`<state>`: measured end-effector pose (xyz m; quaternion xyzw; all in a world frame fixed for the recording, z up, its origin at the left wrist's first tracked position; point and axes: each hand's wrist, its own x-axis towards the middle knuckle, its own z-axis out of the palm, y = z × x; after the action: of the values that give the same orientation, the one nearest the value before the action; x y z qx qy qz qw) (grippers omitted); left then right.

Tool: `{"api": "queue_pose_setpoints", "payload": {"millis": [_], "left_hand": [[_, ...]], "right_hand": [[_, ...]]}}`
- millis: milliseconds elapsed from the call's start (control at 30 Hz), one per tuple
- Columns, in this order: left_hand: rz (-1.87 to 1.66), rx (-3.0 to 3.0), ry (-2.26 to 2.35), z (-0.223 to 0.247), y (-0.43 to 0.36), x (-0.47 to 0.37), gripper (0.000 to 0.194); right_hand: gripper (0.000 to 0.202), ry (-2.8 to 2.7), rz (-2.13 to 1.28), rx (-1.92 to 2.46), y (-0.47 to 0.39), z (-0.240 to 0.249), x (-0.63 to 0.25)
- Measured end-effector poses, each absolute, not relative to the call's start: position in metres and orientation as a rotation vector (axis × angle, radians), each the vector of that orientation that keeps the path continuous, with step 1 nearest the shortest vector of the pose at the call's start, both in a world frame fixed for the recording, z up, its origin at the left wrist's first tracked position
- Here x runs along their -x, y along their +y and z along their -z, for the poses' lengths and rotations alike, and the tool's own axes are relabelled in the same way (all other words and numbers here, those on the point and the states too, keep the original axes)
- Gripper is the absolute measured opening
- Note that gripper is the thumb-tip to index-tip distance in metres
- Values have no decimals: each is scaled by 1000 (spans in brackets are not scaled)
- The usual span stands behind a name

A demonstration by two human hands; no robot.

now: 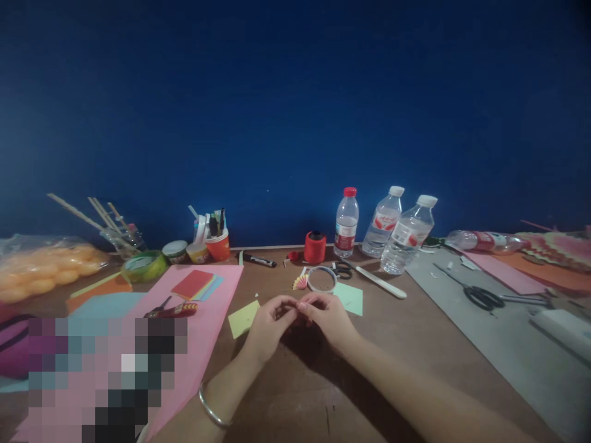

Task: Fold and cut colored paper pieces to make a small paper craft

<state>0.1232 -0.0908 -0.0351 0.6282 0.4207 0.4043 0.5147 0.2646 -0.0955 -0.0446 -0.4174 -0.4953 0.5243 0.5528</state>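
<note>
My left hand (272,323) and my right hand (331,320) meet above the brown table, thumbs and fingertips pinched together. Whatever sits between the fingertips is too small and covered to make out. Partly under my left wrist lies a square of yellow paper (244,319). A mint green paper square (349,299) is just beyond my right hand. Past the fingertips are a small pleated paper fan (300,282) in yellow and pink, and a tape roll (322,269) lying flat. A red thread spool (315,248) stands behind them.
Dark-handled scissors (343,270) and a white-handled tool (382,284) lie right of the tape. Water bottles (346,227) stand at the back. Left, pink paper (221,289) carries coloured squares (192,284); a cup of pens (217,247) stands behind. More scissors (482,298) lie right.
</note>
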Motion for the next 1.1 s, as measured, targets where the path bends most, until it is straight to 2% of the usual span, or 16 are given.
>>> {"api": "queue_pose_setpoints", "payload": {"millis": [233,433,767,1100], "left_hand": [[-1031,-1963,1118,32,-95,-121,6],[-1026,-2204,1160,34,-95,-116,21],[-1011,-1997,1120,26,-94,-119,13],[-1022,-1731,1160,33,-88,-118,18]], "right_hand": [[19,-1128,-1321,1056,-94,48,-263],[21,-1066,-1408,867,-93,50,-262],[17,-1166,-1276,973,-92,49,-262],[20,-1245,-1208,1047,-93,51,-265]]}}
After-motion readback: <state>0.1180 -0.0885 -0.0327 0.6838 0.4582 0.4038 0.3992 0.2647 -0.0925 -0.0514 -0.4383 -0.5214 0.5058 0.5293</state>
